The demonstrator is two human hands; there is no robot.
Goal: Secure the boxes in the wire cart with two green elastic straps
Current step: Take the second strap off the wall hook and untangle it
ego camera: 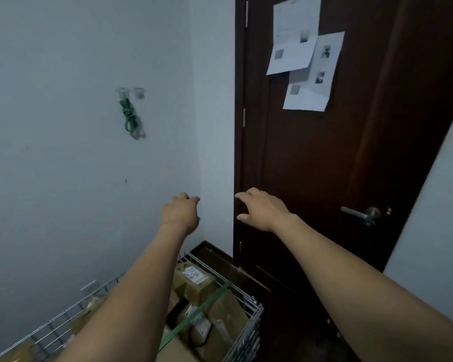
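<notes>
Both hands are raised above the cart (254, 317), holding nothing. The left hand (181, 212) seems loosely curled, its grip on nothing. The right hand (262, 210) has its grip apart, fingers spread. In the cart, boxes (204, 288) lie under one green strap (202, 308) stretched across them. A second strap (130, 116) hangs bunched from a wall hook (123, 91) high above the cart.

Open air between wire cart (255, 313) and hanging green strap (129, 116) along the bare wall (63, 192); hemmed rightward by the dark door (311, 165), below by boxes (228, 317) under a taut strap (204, 305).
</notes>
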